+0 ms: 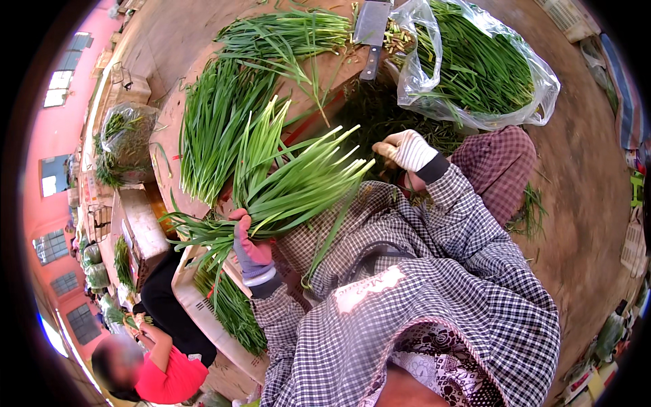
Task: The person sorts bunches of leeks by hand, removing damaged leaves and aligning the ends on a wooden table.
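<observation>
My left hand (252,249), in a pink and grey glove, grips a bunch of garlic chives (291,197) near its leafy end. The pale stem ends fan out to the upper right, over my checked apron. My right hand (411,150), in a white glove with bare fingertips, is up beside the stem ends, apart from them. Its fingers are pinched together; whatever may be in them does not show. Beyond the held bunch, more chives (220,129) lie piled along the board (173,102), with another heap (285,34) at the far side.
A cleaver (371,34) lies at the board's far end, beside a clear plastic bag (418,85) full of chives. Dark leafy scraps (380,112) lie below. Left of me, a white crate (184,285) holds chives. A person in a red shirt (178,380) sits beyond it.
</observation>
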The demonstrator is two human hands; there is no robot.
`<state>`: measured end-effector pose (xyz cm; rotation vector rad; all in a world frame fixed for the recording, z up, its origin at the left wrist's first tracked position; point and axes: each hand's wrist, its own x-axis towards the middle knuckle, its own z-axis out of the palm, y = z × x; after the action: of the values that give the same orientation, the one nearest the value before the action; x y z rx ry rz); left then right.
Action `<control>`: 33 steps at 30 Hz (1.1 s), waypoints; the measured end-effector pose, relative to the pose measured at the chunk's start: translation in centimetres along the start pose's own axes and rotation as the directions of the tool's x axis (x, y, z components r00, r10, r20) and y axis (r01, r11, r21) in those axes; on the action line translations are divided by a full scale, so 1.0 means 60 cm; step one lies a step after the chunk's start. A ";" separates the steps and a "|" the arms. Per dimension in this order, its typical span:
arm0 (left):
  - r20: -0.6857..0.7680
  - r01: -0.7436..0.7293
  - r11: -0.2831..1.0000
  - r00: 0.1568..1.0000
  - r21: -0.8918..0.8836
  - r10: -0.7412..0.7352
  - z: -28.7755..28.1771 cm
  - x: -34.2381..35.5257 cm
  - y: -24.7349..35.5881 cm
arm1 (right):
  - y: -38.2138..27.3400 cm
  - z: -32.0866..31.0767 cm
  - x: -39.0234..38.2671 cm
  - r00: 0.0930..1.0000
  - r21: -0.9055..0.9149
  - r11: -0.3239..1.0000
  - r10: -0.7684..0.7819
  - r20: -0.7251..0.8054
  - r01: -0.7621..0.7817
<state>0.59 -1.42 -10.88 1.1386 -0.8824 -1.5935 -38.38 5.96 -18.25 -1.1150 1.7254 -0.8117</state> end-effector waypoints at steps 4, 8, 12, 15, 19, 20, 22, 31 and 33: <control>-0.046 0.088 0.994 0.995 -0.060 -0.090 0.031 -0.009 0.012 | -0.025 0.039 -0.011 0.997 0.046 0.997 -0.056 0.046 0.054; -0.093 -0.009 0.997 0.996 -0.070 0.003 0.016 -0.008 0.003 | -0.010 0.069 -0.017 0.956 -0.103 0.954 -0.269 0.120 0.282; -0.153 -0.034 0.998 0.987 0.053 0.042 0.067 -0.023 0.022 | -0.030 0.090 -0.004 0.941 -0.351 0.874 -0.304 0.148 0.337; -0.099 0.069 0.997 0.993 -0.023 -0.071 0.065 -0.023 0.029 | -0.075 0.089 -0.003 0.925 -0.415 0.833 -0.275 0.263 0.366; -0.112 -0.063 0.998 0.992 0.031 0.066 0.046 -0.012 0.013 | -0.079 0.084 -0.014 0.926 -0.175 0.939 -0.238 0.293 0.297; -0.092 -0.013 0.999 0.996 -0.043 0.009 0.043 -0.015 0.013 | -0.083 0.077 -0.021 0.931 -0.172 0.953 -0.186 0.314 0.249; -0.057 -0.001 0.998 0.998 -0.066 -0.002 0.029 -0.012 0.008 | -0.090 0.069 -0.037 0.935 -0.156 0.957 -0.189 0.301 0.244; 0.215 0.053 0.870 0.975 -0.491 0.062 -0.033 0.003 -0.033 | -0.116 0.036 -0.079 0.953 0.220 0.967 -0.180 0.245 0.126; 0.074 -0.070 0.993 0.994 -0.091 0.077 -0.007 0.000 -0.019 | -0.126 0.017 -0.084 0.988 0.416 0.907 -0.117 0.099 0.066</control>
<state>0.64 -1.11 -12.04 0.9775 -0.8857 -1.6093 -33.99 7.69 -10.47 -0.9371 1.3256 -1.0848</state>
